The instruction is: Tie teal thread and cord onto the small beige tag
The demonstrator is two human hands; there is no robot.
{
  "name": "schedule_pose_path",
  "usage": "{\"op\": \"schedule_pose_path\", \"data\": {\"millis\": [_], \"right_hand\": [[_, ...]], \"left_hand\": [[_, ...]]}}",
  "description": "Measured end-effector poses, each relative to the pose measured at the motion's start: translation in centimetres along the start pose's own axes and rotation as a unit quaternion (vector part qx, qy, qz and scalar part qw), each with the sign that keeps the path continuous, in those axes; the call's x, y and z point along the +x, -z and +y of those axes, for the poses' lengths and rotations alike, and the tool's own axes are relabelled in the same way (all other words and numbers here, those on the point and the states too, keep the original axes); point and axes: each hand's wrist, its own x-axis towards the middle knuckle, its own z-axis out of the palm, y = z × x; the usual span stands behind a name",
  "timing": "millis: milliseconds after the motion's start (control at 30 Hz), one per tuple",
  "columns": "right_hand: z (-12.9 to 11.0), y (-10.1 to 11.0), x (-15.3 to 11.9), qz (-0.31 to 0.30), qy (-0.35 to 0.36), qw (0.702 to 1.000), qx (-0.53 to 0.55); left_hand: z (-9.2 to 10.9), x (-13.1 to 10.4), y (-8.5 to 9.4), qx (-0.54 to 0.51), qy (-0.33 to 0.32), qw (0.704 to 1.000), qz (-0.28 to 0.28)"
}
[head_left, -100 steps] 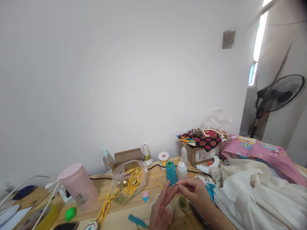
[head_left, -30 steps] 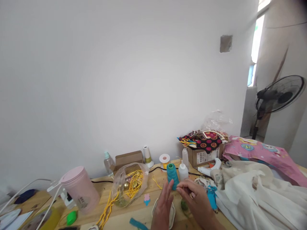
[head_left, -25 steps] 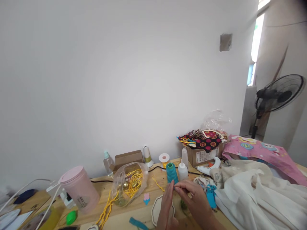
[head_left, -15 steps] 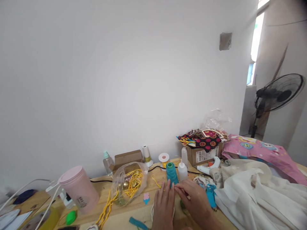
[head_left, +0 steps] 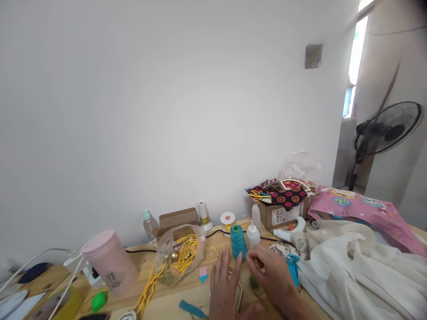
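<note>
My left hand lies low over the table with its fingers stretched out. Under it a white-rimmed piece partly shows, the rest covered by the hand. To the right, my right hand is closed in a pinch, thumb against forefinger; whatever it holds is too small to make out. A teal cone of thread stands just beyond both hands, with a white squeeze bottle beside it. A strand of yellow cord lies beyond the left fingertips. Below the right hand sits a small dark green item, partly hidden.
To the left are a plastic bag of yellow cords and gold bells, a pink canister and a teal strip. At right lie a glue gun, white cloth and a filled cardboard box.
My right hand has drawn slightly away from the left, leaving a gap between them. The left thumb and fingers have spread, showing more of the white-rimmed piece.
</note>
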Motion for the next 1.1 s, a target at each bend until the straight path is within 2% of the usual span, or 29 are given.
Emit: {"op": "schedule_pose_path", "data": {"millis": [167, 367, 433, 500, 667, 867, 1000, 1100], "right_hand": [[0.1, 0.1, 0.2, -0.022, 0.007, 1.0, 0.009], [0.0, -0.4, -0.1, -0.015, 0.025, 0.999, -0.014], [0.0, -0.6, -0.2, -0.01, 0.031, 0.999, -0.025], [0.0, -0.6, -0.2, -0.007, 0.037, 0.999, -0.032], [0.2, 0.0, 0.1, 0.0, 0.026, 0.999, -0.03], [0.3, 0.5, 0.5, 0.004, -0.029, 1.0, 0.002], [0.0, 0.3, 0.5, -0.017, -0.052, 0.997, 0.053], [-0.4, 0.0, 0.4, -0.036, -0.058, 0.993, 0.095]], "left_hand": [[-0.1, 0.1, 0.2, 0.007, -0.001, 1.0, 0.002], [-1.1, 0.3, 1.2, 0.111, -0.099, 0.989, 0.0], [-1.2, 0.2, 1.3, 0.126, -0.114, 0.985, 0.006], [-0.8, 0.2, 1.3, 0.113, -0.097, 0.989, 0.014], [0.7, 0.1, 0.8, 0.014, 0.016, 1.0, 0.015], [0.4, 0.0, 0.6, -0.111, 0.05, 0.992, 0.005], [0.0, 0.5, 0.9, -0.22, 0.072, 0.973, -0.007], [0.2, 1.2, 1.0, -0.263, 0.092, 0.96, -0.029]]}}
